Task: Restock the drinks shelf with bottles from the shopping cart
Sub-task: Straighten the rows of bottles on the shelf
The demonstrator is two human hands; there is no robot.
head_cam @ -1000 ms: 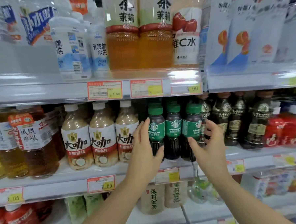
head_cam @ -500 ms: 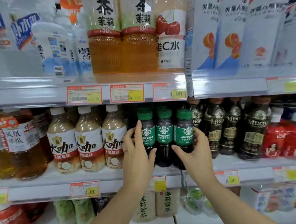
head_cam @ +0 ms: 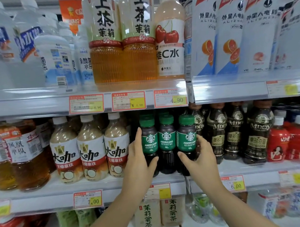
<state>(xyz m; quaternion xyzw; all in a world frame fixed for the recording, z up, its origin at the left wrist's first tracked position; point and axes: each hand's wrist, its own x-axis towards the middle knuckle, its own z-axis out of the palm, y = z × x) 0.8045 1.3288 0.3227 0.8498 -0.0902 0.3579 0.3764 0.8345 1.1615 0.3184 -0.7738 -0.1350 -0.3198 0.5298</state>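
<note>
Three dark Americano coffee bottles with green caps and green labels stand side by side on the middle shelf (head_cam: 46,197). My left hand (head_cam: 138,163) holds the left bottle (head_cam: 149,141), fingers up along its left side and thumb across its front. The middle bottle (head_cam: 166,138) stands untouched between my hands. My right hand (head_cam: 201,157) holds the right bottle (head_cam: 187,140), thumb in front and fingers behind its right side. The shopping cart is out of view.
Milk-coffee bottles (head_cam: 92,151) with white caps stand tight to the left of the Americano row, and dark coffee bottles (head_cam: 218,137) tight to the right. Tea bottles (head_cam: 121,45) and white cartons (head_cam: 228,36) fill the shelf above. Price tags (head_cam: 88,199) line the shelf edges.
Both hands stay on the outer Americano bottles and have closed in slightly. The view has moved nearer to the shelf and shifted, so the bottles look larger.
</note>
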